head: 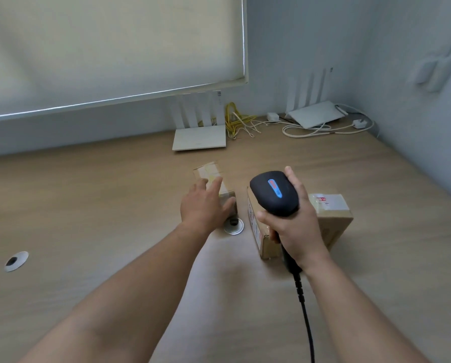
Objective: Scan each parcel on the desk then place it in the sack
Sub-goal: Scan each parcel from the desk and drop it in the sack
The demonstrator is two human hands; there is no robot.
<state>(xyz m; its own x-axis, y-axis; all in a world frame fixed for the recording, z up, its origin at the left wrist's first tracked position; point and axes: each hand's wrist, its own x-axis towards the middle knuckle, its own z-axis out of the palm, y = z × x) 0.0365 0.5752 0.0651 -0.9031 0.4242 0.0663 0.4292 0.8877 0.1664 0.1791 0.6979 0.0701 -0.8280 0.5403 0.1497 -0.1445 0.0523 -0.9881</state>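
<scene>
**Small box could slip or go unscanned as the left hand reaches in**

The left hand (206, 205) is over the small box (220, 187) with fingers spread and fairly straight, thumb beside the box's near corner; it touches or nearly touches the box, and I cannot tell that it grips yet. The right hand (295, 226) is wrapped round the handle of the black scanner (274, 193), whose head hangs above the bigger box (331, 218). Both boxes sit on the tabletop (88, 205), the small one just behind a round cable hole (234, 226), the bigger one to its right. The sack is not in view.

Risks from here, as I judge them:

- The small box looks blurred and tilted; a loose, open-fingered grab may knock it over or push it away instead of lifting it.
- Its label side is not visible, so the scanner may miss the code unless the box is turned.
- The scanner cord (304, 305) trails down toward the near edge; swinging the scanner across could drag it against the bigger box.
- With the sack out of sight, the drop would need a turn, and a weak grip could let the box fall.
</scene>
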